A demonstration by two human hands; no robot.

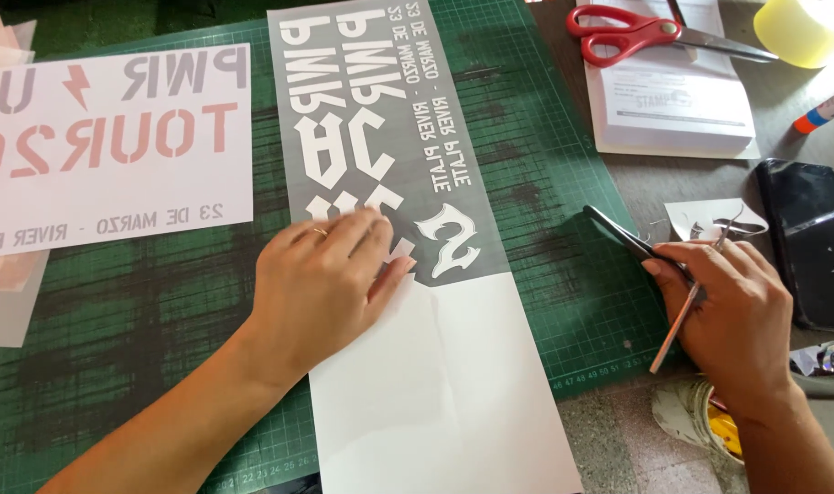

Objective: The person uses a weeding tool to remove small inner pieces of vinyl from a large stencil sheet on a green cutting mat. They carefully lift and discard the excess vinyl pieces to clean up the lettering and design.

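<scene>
Evidently to pin it flat, the left hand [330, 274] presses spread fingers on the grey lettered sheet [380, 119] lying on the green cutting mat [563, 183], while at three o'clock the right hand [732, 311] grips tweezers [632, 240].

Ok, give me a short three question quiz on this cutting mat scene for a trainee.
1. True or false: the left hand presses flat on the long grey sheet with white cut-out letters.
2. Which does the right hand hold? A) the red-handled scissors B) a thin dark pointed tool C) the yellow tape roll
3. Fill in: the red-handled scissors lie on a white ______ at the upper right, off the green cutting mat.

Key: 1 true. 2 B, the thin dark pointed tool, with a slim stick alongside it. 3 booklet, a folded paper.
</scene>
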